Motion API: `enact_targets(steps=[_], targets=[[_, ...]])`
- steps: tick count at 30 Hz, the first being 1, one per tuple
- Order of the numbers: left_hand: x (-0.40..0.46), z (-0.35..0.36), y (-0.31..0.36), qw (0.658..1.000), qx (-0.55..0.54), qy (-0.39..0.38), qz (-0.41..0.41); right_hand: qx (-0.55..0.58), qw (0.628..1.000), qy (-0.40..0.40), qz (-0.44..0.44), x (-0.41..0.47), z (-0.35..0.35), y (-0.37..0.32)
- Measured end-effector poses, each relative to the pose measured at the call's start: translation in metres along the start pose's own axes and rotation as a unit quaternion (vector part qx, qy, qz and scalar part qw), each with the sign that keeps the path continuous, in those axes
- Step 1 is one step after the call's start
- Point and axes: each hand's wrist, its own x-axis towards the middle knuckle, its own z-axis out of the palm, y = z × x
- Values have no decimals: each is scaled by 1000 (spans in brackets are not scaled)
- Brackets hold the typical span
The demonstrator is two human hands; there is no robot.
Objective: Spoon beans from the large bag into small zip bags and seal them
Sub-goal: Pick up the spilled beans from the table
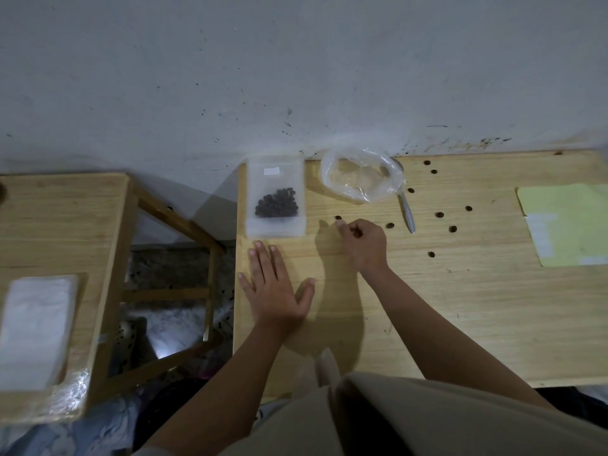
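A small frosted zip bag [275, 197] with dark beans in it lies flat at the table's far left. Beside it, to the right, sits the large clear plastic bag [362, 176], crumpled and looking empty. A metal spoon [407, 212] lies just right of that bag. Several loose dark beans [439, 214] are scattered over the wooden table [460, 307]. My left hand [276, 287] rests flat on the table, fingers spread, just below the zip bag. My right hand [362, 241] has curled fingers and its fingertips reach toward a bean [338, 217]; whether it holds beans is hidden.
A yellow folder with white paper [569, 225] lies at the table's right edge. A second wooden table [59, 225] on the left carries a stack of white bags [33, 330]. A gap with a wooden frame separates the two tables. A wall stands right behind.
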Motion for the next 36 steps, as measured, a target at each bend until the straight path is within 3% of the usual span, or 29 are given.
enact_targets(steps=[3, 8, 16, 24, 28, 30, 33, 36], targets=[[0, -1, 1, 1000, 0, -3, -5, -76, 995, 3, -64, 7, 4, -1], [1, -2, 2, 1000, 4, 6, 0, -157, 984, -14, -86, 19, 12, -1], [1, -2, 0, 1000, 5, 5, -2, -172, 983, 25, -55, 17, 10, 4], [0, -4, 1, 1000, -14, 5, -6, -185, 980, 0, -69, 11, -8, 11], [0, -2, -1, 1000, -12, 7, 1, -110, 992, -2, -63, -5, -23, 18], [0, -1, -1, 1000, -17, 7, 7, -14, 1000, -4, -11, -14, -34, 24], [-7, -1, 6, 997, -26, 42, 59, 187, 977, -33, 93, -23, -54, 33], [-14, -1, 36, 991, -52, 61, 104, 230, 963, -36, 134, -28, -74, 42]])
